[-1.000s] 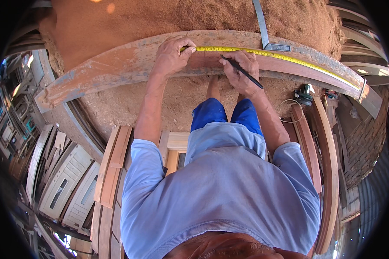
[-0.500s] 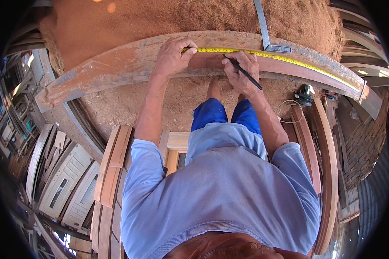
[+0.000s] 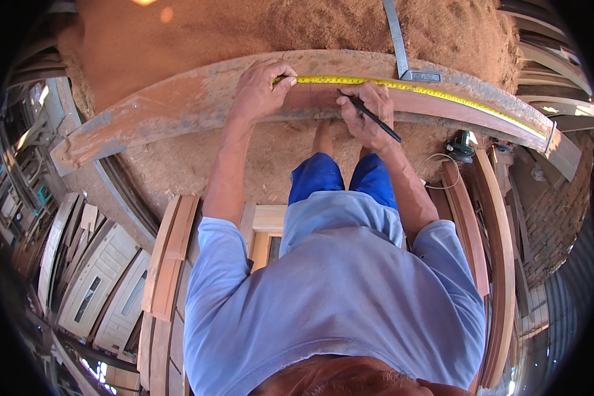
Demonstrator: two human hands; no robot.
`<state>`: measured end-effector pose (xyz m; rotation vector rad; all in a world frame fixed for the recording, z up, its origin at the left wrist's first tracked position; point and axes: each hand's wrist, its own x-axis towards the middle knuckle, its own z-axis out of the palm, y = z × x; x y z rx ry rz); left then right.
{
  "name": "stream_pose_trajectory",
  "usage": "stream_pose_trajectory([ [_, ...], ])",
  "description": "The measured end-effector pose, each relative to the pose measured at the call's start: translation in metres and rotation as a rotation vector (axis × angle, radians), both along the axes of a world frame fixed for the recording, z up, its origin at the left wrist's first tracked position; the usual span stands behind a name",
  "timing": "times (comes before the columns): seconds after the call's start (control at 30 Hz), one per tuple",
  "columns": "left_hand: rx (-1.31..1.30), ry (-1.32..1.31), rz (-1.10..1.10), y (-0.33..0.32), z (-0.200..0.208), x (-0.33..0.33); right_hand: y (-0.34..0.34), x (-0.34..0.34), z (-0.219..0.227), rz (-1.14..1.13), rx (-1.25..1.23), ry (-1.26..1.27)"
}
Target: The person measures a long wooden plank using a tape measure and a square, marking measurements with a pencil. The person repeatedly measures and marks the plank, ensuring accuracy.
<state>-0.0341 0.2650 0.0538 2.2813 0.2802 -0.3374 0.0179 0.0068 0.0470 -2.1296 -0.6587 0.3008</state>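
Note:
A yellow tape measure [image 3: 442, 94] is stretched along a reddish board [image 3: 435, 107] on a long, worn plank bench. At the tape's left end, the thumb and fingers of my left hand [image 3: 261, 91] are closed on it. My right hand [image 3: 369, 117] grips a slim black pen or pencil [image 3: 381, 123], its tip just below the tape's near edge. Some fingers of that hand rest at the tape. A thin dark line crosses the board between my hands. Beyond the tape, a metal try square [image 3: 421, 76] lies on the bench, its blade pointing away.
Sawdust [image 3: 277, 33] is heaped behind the bench [image 3: 138, 109] and covers the floor on the near side. A green power tool [image 3: 461, 146] with a pale cord sits at right. Curved timber pieces [image 3: 498, 264] stand to both sides, with pale louvred panels [image 3: 89, 280] at lower left.
The view has shifted slightly. The pen tip has drawn back a little from the tape toward me. My left hand still pinches the tape's end.

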Motion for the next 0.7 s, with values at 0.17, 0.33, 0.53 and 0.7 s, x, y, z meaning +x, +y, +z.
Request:
stream_pose_trajectory([
  [0.17,-0.021,0.036,0.018,-0.002,0.004,0.002,0.000,0.000,-0.010,-0.018,0.083,-0.060],
  [0.33,-0.036,0.023,0.012,0.000,0.003,0.001,0.002,0.000,-0.010,-0.019,0.099,-0.099],
  [0.53,-0.034,0.008,0.010,0.000,0.000,0.000,0.001,0.001,-0.009,-0.011,0.094,-0.087],
  [0.7,-0.050,0.033,0.012,0.000,0.003,0.002,0.003,0.001,-0.007,-0.017,0.085,-0.097],
])
